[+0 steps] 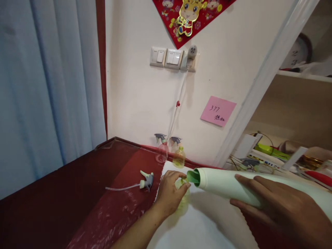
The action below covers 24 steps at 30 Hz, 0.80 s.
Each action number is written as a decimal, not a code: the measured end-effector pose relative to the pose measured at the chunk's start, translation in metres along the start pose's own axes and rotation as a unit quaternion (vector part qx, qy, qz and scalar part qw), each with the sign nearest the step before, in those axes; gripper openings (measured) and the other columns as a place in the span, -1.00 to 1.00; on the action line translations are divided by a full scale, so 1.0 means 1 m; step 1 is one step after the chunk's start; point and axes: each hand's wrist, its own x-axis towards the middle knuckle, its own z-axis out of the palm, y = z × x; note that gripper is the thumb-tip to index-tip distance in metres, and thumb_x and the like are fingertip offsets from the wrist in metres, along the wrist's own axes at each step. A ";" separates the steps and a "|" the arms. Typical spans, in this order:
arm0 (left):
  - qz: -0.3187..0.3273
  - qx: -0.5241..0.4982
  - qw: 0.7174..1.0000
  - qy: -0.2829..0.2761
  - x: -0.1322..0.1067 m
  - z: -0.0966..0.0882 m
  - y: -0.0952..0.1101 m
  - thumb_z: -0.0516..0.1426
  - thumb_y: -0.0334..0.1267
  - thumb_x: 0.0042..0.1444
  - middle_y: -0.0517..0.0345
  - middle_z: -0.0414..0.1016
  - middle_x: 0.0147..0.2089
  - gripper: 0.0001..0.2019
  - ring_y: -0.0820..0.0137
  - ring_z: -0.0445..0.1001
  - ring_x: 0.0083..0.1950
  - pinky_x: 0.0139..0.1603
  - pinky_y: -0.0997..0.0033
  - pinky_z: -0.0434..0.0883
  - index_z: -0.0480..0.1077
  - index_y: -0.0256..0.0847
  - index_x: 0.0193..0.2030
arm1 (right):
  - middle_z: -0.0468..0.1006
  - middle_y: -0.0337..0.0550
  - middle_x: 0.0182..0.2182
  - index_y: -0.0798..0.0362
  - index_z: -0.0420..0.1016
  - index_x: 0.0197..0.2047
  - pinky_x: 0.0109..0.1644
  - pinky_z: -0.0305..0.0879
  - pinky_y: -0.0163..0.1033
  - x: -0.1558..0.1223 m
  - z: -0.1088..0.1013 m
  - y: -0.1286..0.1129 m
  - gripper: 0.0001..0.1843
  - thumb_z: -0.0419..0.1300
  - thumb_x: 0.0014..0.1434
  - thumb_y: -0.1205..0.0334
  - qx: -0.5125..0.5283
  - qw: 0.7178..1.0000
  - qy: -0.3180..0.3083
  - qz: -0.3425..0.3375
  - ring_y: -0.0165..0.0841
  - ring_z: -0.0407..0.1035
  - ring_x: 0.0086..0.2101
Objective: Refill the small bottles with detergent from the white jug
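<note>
My left hand [168,193] is closed around the neck of a clear yellow spray bottle [184,204] standing without its head on a white sheet [197,228]. From the right, my right hand [287,204] grips a long pale green jug [223,181], tipped nearly level. Its darker green spout [192,176] is at the bottle's mouth; whether liquid is flowing I cannot tell. Left of my left hand, a grey trigger spray head [147,182] with a thin tube lies on the red table cover.
Against the wall stand a pink spray bottle [163,152] and a yellow spray bottle [179,157], both with grey heads. A white cord [173,119] runs up to a wall plug [192,53]. Cluttered shelves [290,155] are at right, a blue curtain [44,86] at left.
</note>
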 end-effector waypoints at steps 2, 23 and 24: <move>0.001 0.000 1.000 0.000 0.000 0.000 0.000 0.24 -0.28 0.10 0.10 0.63 -0.11 -0.87 0.16 0.48 0.02 0.12 0.12 0.33 0.55 -0.11 -0.19 | 0.63 0.02 -0.47 0.13 0.43 -0.05 -0.61 0.43 -0.10 0.000 0.000 0.000 -0.59 -0.06 0.41 -0.01 -0.004 1.000 0.005 -0.006 -0.15 0.53 -0.60; -0.003 0.005 1.000 -0.004 0.000 0.000 0.001 0.27 -0.31 0.10 0.08 0.62 -0.10 -0.85 0.16 0.47 0.03 0.12 0.11 0.30 0.56 -0.16 -0.16 | 0.64 0.08 -0.46 0.17 0.48 -0.09 -0.62 0.41 -0.07 0.003 -0.001 0.000 -0.57 -0.06 0.42 0.02 -0.016 1.000 0.008 -0.023 -0.13 0.51 -0.62; -0.004 0.004 1.000 -0.004 0.000 0.000 0.001 0.27 -0.31 0.10 0.08 0.62 -0.10 -0.85 0.16 0.47 0.03 0.12 0.11 0.30 0.56 -0.17 -0.16 | 0.64 0.06 -0.46 0.16 0.48 -0.10 -0.63 0.41 -0.07 0.003 -0.001 0.000 -0.56 -0.07 0.42 0.00 -0.015 1.000 0.009 -0.020 -0.14 0.51 -0.63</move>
